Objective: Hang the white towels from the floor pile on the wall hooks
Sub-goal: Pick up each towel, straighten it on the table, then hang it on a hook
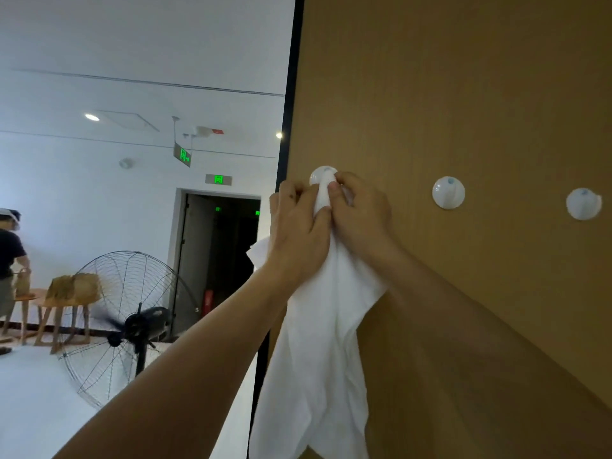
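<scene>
White towel [318,352]: bunched at its top against the leftmost hook [320,175], near the left edge of the brown wall panel [463,77], the rest hanging loose down the panel. Left hand [299,226] and right hand [359,210]: both pinching the bunched top at the hook; whether the cloth has caught is hidden by the fingers. Middle hook [448,192] and right hook [583,203]: bare. Progress: probably the first towel; floor pile out of view.

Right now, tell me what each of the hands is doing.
Left hand: gripping the white towel at the leftmost wall hook.
Right hand: pinching the same towel's bunched top at that hook.
</scene>
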